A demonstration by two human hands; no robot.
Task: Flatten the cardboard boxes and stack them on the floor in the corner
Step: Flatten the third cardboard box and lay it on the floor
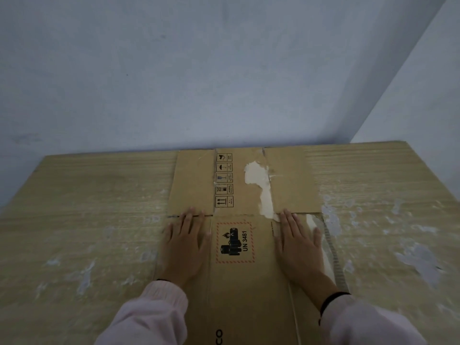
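A flattened cardboard box (245, 220) lies on the wood-grain floor (87, 207), its far edge against the wall (199, 70) near the corner. The left hand (183, 245) and right hand (298, 247) press down on it, palms flat and fingers spread, clasping nothing, apparently to keep the creases from springing up. Whether other boxes lie beneath is unclear.

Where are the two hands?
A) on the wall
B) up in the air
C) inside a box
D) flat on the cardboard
D: the left hand and right hand lie palm down, fingers spread, on the flattened cardboard on the floor.
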